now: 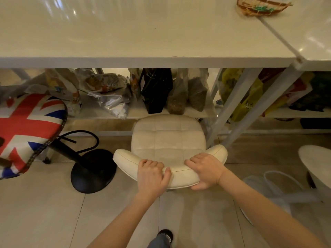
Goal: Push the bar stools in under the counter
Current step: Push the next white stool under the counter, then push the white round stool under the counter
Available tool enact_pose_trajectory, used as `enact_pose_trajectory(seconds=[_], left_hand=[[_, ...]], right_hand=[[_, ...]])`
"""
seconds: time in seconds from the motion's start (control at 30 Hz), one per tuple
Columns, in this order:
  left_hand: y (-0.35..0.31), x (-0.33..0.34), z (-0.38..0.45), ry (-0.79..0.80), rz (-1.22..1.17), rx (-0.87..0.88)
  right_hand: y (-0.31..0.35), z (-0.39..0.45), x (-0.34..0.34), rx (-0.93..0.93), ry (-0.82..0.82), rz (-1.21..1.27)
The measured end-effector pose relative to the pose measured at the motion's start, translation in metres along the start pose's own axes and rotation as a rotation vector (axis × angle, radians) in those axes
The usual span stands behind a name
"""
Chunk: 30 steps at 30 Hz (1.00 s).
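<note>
Both hands, left hand (153,173) and right hand (206,169), curl fingers together over cream stool (168,140) backrest, likely for an even push; seat sits just short of counter (143,60) edge.

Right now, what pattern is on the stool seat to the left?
A Union Jack pattern in red, white and blue covers that stool seat, seen in the head view.

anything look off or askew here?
Yes. The flag-print stool at left is tipped: its seat leans toward the camera and its black post slants down to the round base. The cream stool, held by both hands, sits upright.
</note>
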<state>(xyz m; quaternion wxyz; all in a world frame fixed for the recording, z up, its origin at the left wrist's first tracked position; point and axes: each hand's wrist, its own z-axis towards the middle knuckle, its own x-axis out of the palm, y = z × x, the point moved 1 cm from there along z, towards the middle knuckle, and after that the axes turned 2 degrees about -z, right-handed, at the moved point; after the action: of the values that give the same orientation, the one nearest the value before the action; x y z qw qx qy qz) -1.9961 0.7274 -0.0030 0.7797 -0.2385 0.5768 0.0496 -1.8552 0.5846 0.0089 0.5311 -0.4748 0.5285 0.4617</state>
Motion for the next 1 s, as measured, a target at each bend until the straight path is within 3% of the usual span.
enact_pose_trajectory(seconds=[0.27,0.47,0.67,0.77,1.0], left_hand=[[0.002,-0.006,0.000,0.093,0.033,-0.002],[-0.006,-0.018,0.003,0.185,-0.016,0.016],[-0.064,-0.024,0.067,0.125,0.022,0.404],[-0.127,-0.018,0.096,0.160,-0.034,0.515],[-0.285,0.016,0.072,0.221,-0.095,0.881]], right_hand=[[0.010,-0.001,-0.010,0.061,0.083,0.016],[0.018,-0.023,-0.014,0.286,0.072,0.064],[-0.005,-0.081,-0.056,0.528,-0.092,0.079],[-0.015,-0.129,-0.075,0.742,-0.189,0.053],[-0.023,-0.275,-0.093,1.136,-0.202,0.025]])
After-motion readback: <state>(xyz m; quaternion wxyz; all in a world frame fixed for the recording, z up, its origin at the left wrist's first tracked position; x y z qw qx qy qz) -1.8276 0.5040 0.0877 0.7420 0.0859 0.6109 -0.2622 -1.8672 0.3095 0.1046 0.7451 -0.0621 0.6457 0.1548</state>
